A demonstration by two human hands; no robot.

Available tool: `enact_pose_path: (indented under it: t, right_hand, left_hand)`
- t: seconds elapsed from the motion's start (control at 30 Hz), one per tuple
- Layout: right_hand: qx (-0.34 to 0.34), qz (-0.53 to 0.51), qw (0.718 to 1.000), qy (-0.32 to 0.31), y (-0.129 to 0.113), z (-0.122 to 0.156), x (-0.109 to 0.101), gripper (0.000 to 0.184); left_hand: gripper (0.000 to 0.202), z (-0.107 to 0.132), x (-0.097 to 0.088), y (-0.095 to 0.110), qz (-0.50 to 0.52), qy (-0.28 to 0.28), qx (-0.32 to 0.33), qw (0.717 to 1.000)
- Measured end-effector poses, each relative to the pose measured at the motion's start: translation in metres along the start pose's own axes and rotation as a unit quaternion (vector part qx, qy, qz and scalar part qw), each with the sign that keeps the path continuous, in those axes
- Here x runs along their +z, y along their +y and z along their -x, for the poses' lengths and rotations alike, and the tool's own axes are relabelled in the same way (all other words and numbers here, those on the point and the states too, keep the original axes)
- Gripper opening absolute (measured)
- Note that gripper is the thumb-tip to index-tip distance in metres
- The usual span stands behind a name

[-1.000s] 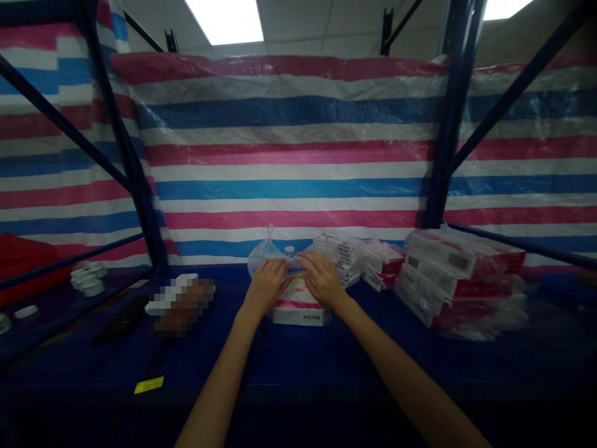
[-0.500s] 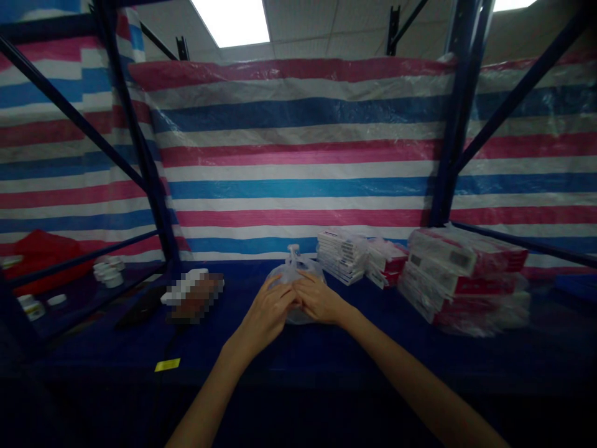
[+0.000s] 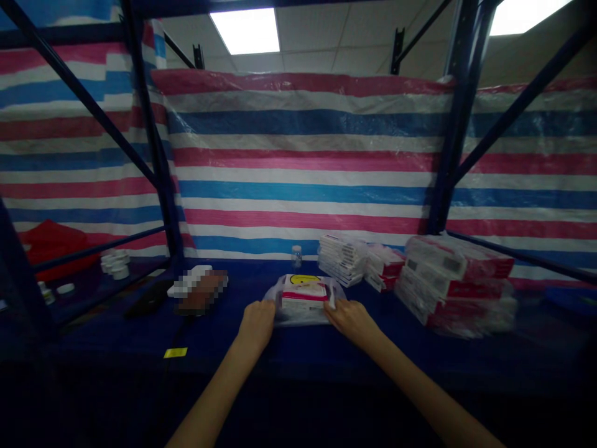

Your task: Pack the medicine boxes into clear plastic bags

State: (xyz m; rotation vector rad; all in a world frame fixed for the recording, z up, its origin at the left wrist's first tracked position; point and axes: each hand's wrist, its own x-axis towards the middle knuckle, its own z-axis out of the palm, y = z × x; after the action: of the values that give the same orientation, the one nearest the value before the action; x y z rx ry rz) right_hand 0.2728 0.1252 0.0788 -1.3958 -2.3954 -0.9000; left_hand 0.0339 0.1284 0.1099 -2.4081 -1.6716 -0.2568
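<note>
A clear plastic bag (image 3: 298, 318) lies on the blue table in front of me, with its mouth pulled wide. Inside it shows a red and white box (image 3: 305, 301) with a round yellow mark on top. My left hand (image 3: 259, 322) is closed on the bag's left side, fingers curled into the plastic. On the opposite side my right hand (image 3: 351, 318) grips the bag's edge near the box's right end. Behind the bag stands a small clear bottle (image 3: 296, 256) with a white cap.
To the right, white boxes (image 3: 342, 258), smaller red boxes (image 3: 383, 266) and a large plastic-wrapped stack (image 3: 457, 283) stand close together. At left lie a dark pouch (image 3: 147, 300) and a blurred-out item (image 3: 200, 291). Blue rack posts (image 3: 161, 162) frame both sides.
My hands have moved apart from a meeting point over the bag. The bag has been drawn open sideways, and the box inside now shows. The bottle behind is more exposed.
</note>
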Motion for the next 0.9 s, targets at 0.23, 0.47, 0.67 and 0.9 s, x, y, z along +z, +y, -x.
enact_pose_path:
  t: [0.23, 0.47, 0.67, 0.9]
  right_hand:
    - [0.195, -0.158, 0.959, -0.131, 0.030, 0.006, -0.002, 0.040]
    - [0.202, -0.301, 0.932, -0.021, 0.048, 0.031, -0.035, 0.029]
    - [0.100, -0.186, 0.946, 0.246, -0.027, 0.018, -0.068, 0.027]
    - [0.167, -0.219, 0.960, 0.054, -0.012, -0.040, 0.020, 0.027]
  left_hand:
    - [0.053, -0.039, 0.021, -0.024, 0.047, -0.010, -0.114, 0.992]
    - [0.020, -0.043, 0.035, -0.012, 0.090, 0.276, 0.005, 0.957]
    - [0.019, -0.036, 0.027, 0.015, 0.212, 0.190, 0.232, 0.930]
    - [0.033, -0.077, 0.056, -0.021, 0.429, 0.092, 0.111, 0.892]
